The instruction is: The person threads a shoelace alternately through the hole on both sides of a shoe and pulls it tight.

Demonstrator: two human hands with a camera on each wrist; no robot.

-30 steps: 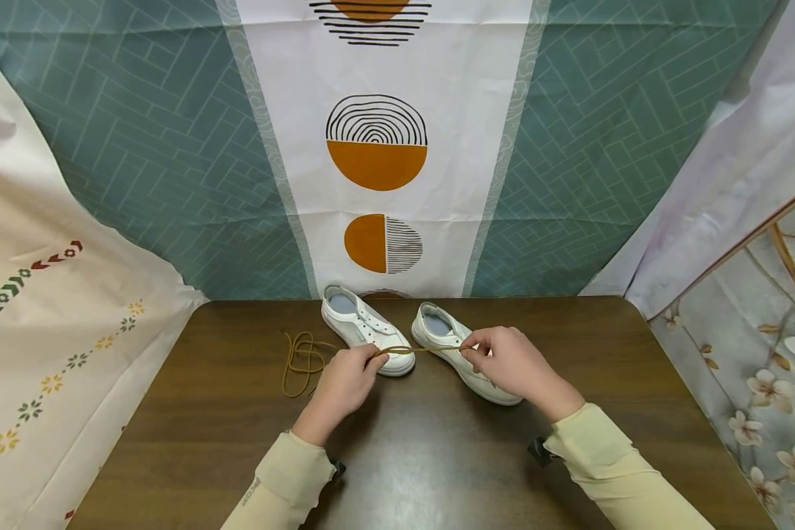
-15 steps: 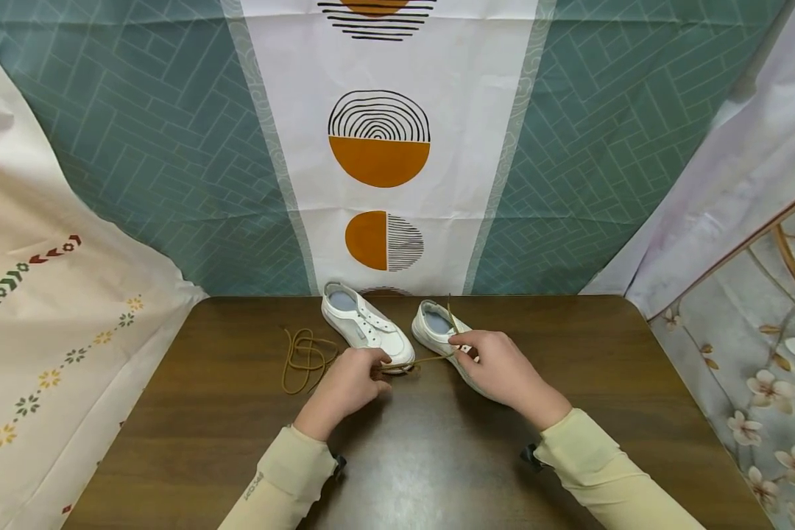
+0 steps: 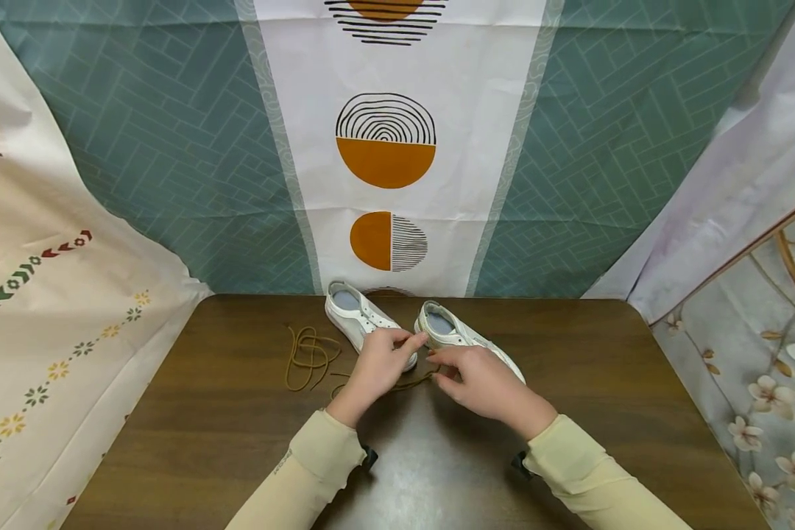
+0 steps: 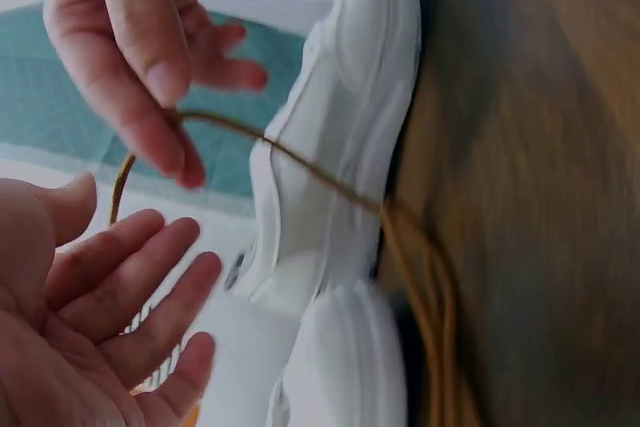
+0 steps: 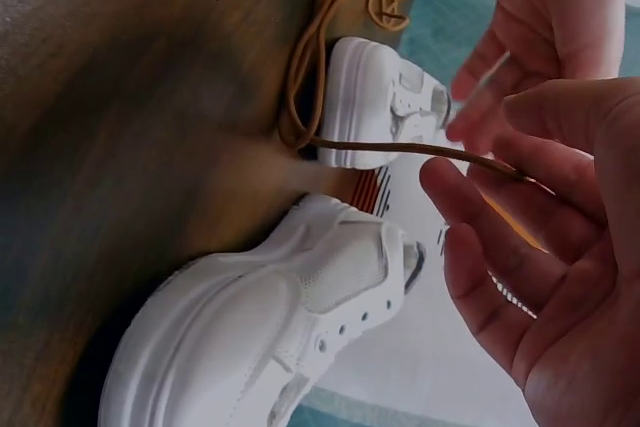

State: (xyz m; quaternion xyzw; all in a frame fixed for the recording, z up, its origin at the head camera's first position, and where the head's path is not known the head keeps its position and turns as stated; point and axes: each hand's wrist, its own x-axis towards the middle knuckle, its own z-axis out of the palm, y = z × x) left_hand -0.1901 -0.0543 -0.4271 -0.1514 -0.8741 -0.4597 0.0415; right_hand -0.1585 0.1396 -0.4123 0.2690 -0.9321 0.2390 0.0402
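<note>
My right hand (image 3: 483,383) pinches a brown shoelace (image 4: 330,182) between thumb and fingers. A short end of the lace sticks out beyond the pinch toward my left hand (image 3: 380,368). The fingers of that hand are spread and loosely bent beside the lace end, palm showing in the left wrist view. From the right hand the lace runs down to slack loops near the tabletop. Two white shoes without laces stand behind the hands: the left shoe (image 3: 354,320) partly hidden by my left hand, the right shoe (image 3: 467,335) partly covered by my right.
A second brown shoelace (image 3: 310,357) lies in loose loops on the dark wooden table (image 3: 238,442), left of the shoes. A patterned cloth (image 3: 238,147) hangs behind the table's back edge. Printed drapes hang at both sides.
The hands, apart with the lace stretched between them a second ago, have come close together. My left hand has released its part, which now hangs slack; the right still pinches the lace.
</note>
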